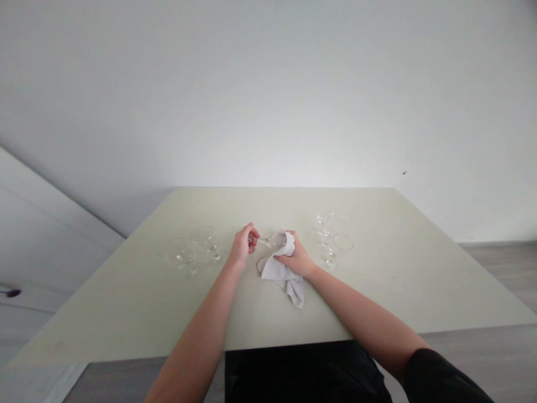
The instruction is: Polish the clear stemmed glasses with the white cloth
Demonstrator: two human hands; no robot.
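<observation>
Both hands busy on one piece, a little apart with the glass bridging them. Left hand (242, 245) has its fingers curled round the foot end of a clear stemmed glass (276, 241); right hand (298, 257) is clamped on a pale cloth (279, 271) wrapped over the bowl end. So the glass lies sideways between the hands, foot left, bowl right. Can't tell if it touches the counter (201, 324) under it.

My read on the grips: holding at the foot leaves the bowl to the cloth and steadies the glass from the far end; cloth between palm and bowl keeps bare skin off most of it. Cloth's slack drops from the right hand toward the body, probably just spare fabric, out of the stem's way.

More clear glasses sit in two clusters: left cluster (184, 257) outboard of the left hand, right cluster (329, 262) just beyond the right. Split likely keeps the middle free for working. Upright or inverted: too faint to call.
</observation>
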